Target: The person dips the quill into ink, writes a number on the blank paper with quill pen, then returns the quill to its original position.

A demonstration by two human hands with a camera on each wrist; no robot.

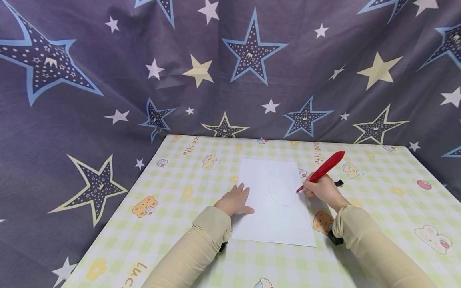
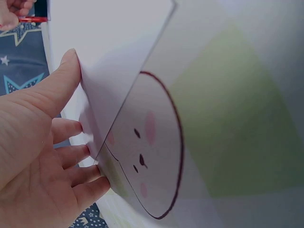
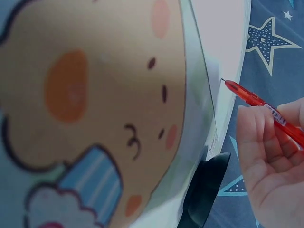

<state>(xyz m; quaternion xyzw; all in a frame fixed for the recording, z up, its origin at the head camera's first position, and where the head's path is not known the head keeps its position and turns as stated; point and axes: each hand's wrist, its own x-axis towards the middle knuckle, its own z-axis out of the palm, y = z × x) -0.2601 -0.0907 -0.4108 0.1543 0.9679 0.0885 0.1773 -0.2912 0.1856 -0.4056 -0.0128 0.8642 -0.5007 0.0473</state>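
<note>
A white sheet of paper (image 1: 259,220) lies on the checked tablecloth, with a thin U-shaped curve drawn on its upper right part. My right hand (image 1: 323,190) grips a red pen (image 1: 325,167) with a broad, feather-like top. Its tip meets the paper near the curve's right end. In the right wrist view the pen (image 3: 256,100) shows a small printed label near the fingers. My left hand (image 1: 235,200) lies with fingers spread on the paper's left edge. The left wrist view shows that hand's thumb (image 2: 66,78) along the sheet's edge.
The tablecloth (image 1: 201,180) carries cartoon animals, flowers and lettering. Behind the table hangs a dark curtain (image 1: 216,96) with stars. A black strap piece (image 1: 338,183) shows beside the right hand, and a black device (image 1: 335,237) sits under the right cuff.
</note>
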